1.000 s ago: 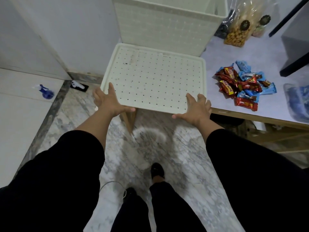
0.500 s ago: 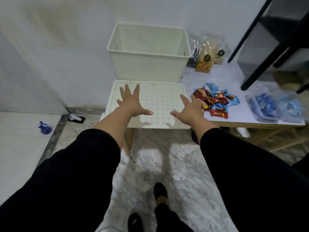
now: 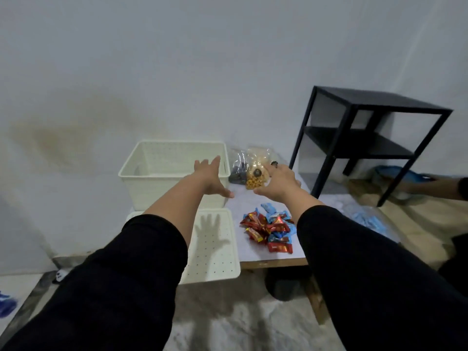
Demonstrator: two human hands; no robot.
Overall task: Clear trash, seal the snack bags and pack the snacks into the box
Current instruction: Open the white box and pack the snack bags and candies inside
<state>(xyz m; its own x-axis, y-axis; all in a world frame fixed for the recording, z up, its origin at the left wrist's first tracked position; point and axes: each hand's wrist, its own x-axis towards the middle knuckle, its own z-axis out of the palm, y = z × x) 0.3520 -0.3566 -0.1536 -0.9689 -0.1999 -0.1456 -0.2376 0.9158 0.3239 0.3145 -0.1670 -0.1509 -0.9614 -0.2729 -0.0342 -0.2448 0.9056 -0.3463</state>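
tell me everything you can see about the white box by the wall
The white box looks like cream plastic with small perforations in its walls and a thick rolled rim. It stands upright and open on the table's left end against the wall, nothing visible inside. Its lid lies flat just in front. The left hand reaches over its right front corner; contact is unclear.

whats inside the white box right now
The white box shows only bare perforated walls; nothing visible inside. The left hand and near wall cover its floor.

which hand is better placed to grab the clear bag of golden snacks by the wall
The right hand. It is open and reaches right beside the bag of golden snacks, nearly touching it. The left hand is open in front of the white box, farther from the bag.
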